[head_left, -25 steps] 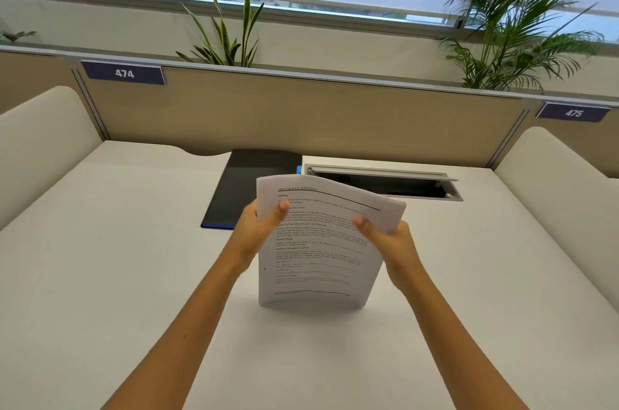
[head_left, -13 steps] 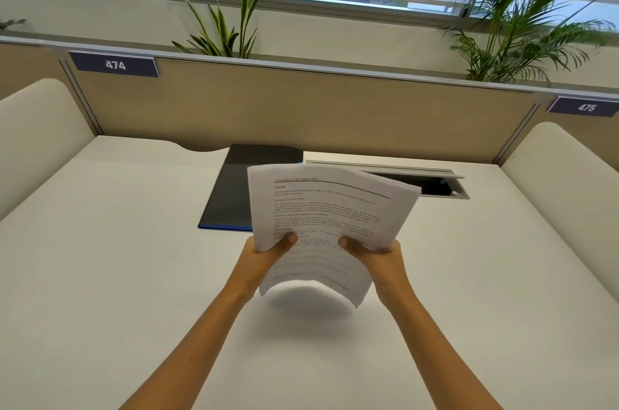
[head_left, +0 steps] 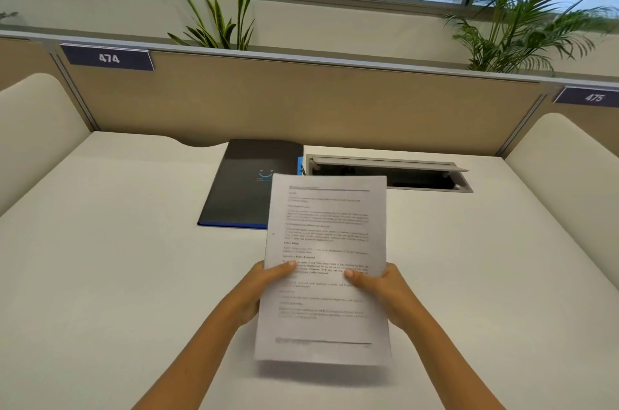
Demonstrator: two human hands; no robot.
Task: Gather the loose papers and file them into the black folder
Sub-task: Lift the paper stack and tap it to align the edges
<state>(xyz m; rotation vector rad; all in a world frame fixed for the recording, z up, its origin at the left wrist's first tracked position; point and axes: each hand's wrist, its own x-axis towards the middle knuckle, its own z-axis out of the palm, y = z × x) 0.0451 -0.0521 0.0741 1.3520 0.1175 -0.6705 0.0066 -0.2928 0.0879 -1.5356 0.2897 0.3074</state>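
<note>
So, left to right. Far left: tag "474" (head_left: 108, 58) on the top rail of the beige divider panel (head_left: 301, 101). Spiky-leaf plant (head_left: 219, 14) stands behind the panel, window strip above it.

White worktop (head_left: 117, 258) runs from the near edge to the panel, rounded cream side screens at both ends.

Black folder (head_left: 244, 185) lies flat and closed at the far centre of the worktop, blue edge along its near side, small light-blue logo on the cover. Its near-right corner is covered by the papers in this view.

Left hand (head_left: 259, 289) grips the left edge of the papers (head_left: 326, 269), thumb on top of the printed face, fingers hidden underneath. Papers are a squared-up stack of printed sheets, held off the worktop with a shadow below the near edge, top edge pointing away towards the folder. Text is too blurred to read.

Right hand (head_left: 385, 292) clamps the right edge the same way, thumb lying across the page.

Right of the folder: open cable hatch (head_left: 388, 173) recessed in the worktop, grey lid tipped up, small blue item between it and the folder, can't tell what.

Far right: tag "475" (head_left: 594, 97) and a feathery palm (head_left: 522, 7) behind the panel.
</note>
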